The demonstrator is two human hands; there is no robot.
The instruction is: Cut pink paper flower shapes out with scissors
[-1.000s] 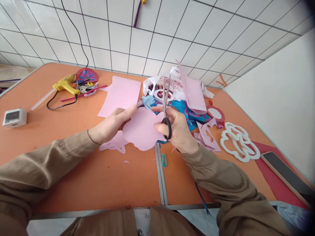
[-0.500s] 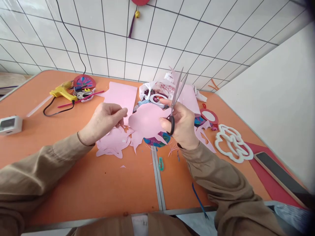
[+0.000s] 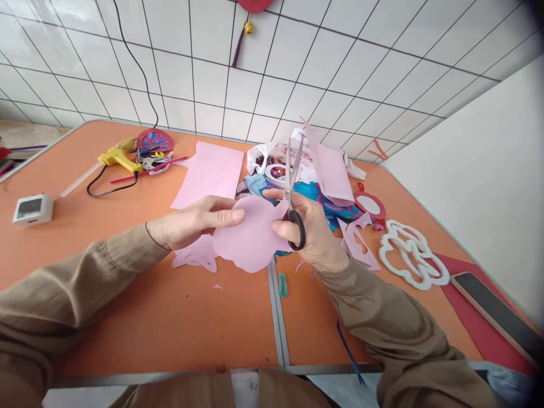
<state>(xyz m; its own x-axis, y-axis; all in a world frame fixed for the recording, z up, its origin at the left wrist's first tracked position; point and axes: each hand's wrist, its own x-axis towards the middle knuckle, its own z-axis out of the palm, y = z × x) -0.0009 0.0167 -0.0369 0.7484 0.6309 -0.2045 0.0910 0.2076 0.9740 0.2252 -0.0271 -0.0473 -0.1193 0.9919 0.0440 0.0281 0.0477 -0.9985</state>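
Between my hands is a pink paper cutout [image 3: 249, 238] with a wavy, rounded outline. My left hand [image 3: 199, 220] pinches its left edge, thumb on top. At the right edge my right hand [image 3: 312, 229] grips black-handled scissors [image 3: 294, 170], blades pointing up and slightly parted. The thumb of that hand also rests against the paper. More pink cutouts [image 3: 196, 253] lie on the orange table [image 3: 170, 323] below my left hand. Pink scraps with cut-out holes [image 3: 359, 243] lie to the right of my right hand.
A yellow glue gun [image 3: 121, 157] lies back left near a white box [image 3: 33, 209]. Pink sheets [image 3: 212, 170] and a white plastic bag [image 3: 259, 156] stand at the back. White cloud-shaped frames [image 3: 414, 255] and a phone [image 3: 493, 311] are on the right. A green clip [image 3: 283, 284] lies mid-table.
My left hand has moved right and taken hold of the paper cutout, which now sits lower and turned. A piece with pointed ends no longer hangs below it. The scissors stand more upright.
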